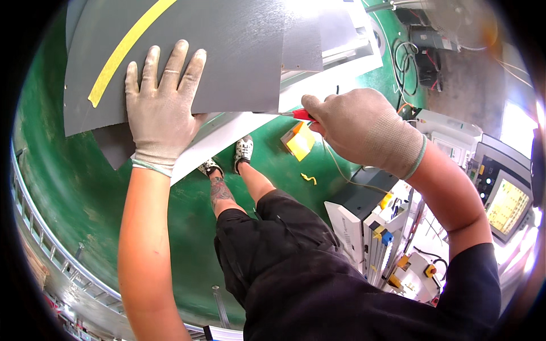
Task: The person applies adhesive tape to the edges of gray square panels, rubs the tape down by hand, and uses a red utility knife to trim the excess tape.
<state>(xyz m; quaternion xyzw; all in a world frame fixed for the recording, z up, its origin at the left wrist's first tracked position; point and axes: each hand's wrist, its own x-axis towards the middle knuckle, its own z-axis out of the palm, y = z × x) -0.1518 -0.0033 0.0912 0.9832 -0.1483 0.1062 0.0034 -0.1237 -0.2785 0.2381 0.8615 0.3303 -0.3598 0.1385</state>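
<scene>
In the head view, looking down past a person's black shorts and patterned shoes [244, 149], two gloved hands work over a dark gray sheet [239, 62]. Writing first: at lower right, a screen [508, 207] glows pale yellow with rows of text, and a white panel [345, 230] carries a line of print along its length; both are too small to read reliably. The sheet is flat, broad and straight-edged, with a faint sheen toward the top and a strip of yellow tape [128, 57] running across its left part. It lies at the top of the view above a white surface [227, 131], with more gray sheets [304, 45] at its right. The left hand [163, 116] is open, fingers spread, palm down on the sheet near its close edge. The right hand [361, 122] is curled closed around a red tool [303, 115], whose thin end points left at the sheet's near right corner; whether it touches is unclear. On the green floor [187, 244] sit a yellow box [298, 142] and, nearby, a small yellow scrap [309, 179].
</scene>
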